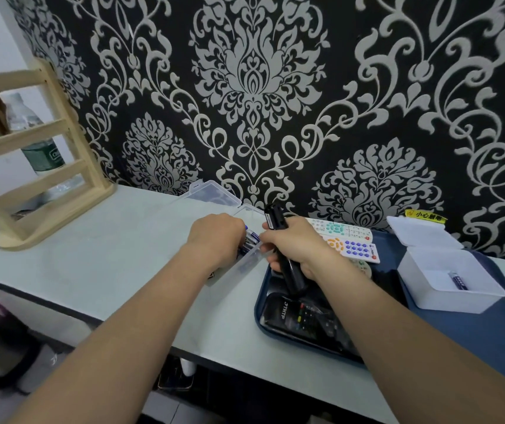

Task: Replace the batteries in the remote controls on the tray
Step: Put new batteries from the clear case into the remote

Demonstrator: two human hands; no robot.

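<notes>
My right hand (298, 244) grips a black remote (277, 220) held upright over the left end of the dark blue tray (471, 338). My left hand (216, 234) reaches into a clear plastic box (246, 261) of blue batteries (251, 235), fingers curled down among them; the fingertips are hidden. Two white remotes (352, 240) with coloured buttons lie at the back of the tray. Another black remote (301, 318) lies at the tray's front left. A white open box (447, 280) on the tray holds one battery (458, 281).
The clear box's lid (211, 192) stands open against the patterned wall. A wooden rack (35, 166) with a water bottle (35, 139) behind it stands at the table's far left. The table's front edge (141, 328) runs below my forearms.
</notes>
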